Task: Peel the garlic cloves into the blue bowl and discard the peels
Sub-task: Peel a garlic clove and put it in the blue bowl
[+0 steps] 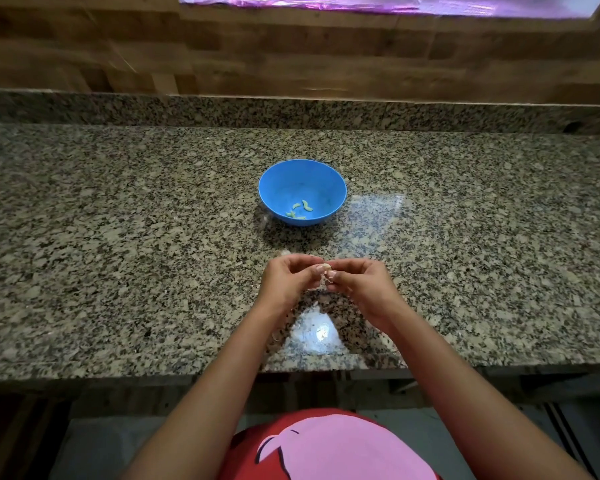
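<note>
The left hand [284, 284] and right hand [362, 284] together pinch one garlic clove [325, 271] at six o'clock from the blue bowl [329, 174], and the clove looks light, firm and papery-skinned, probably best nipped at its tip.

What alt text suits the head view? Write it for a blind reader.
A person's left hand and right hand pinch a garlic clove together over a granite counter. Beyond them sits a blue bowl holding a few peeled cloves.
</note>
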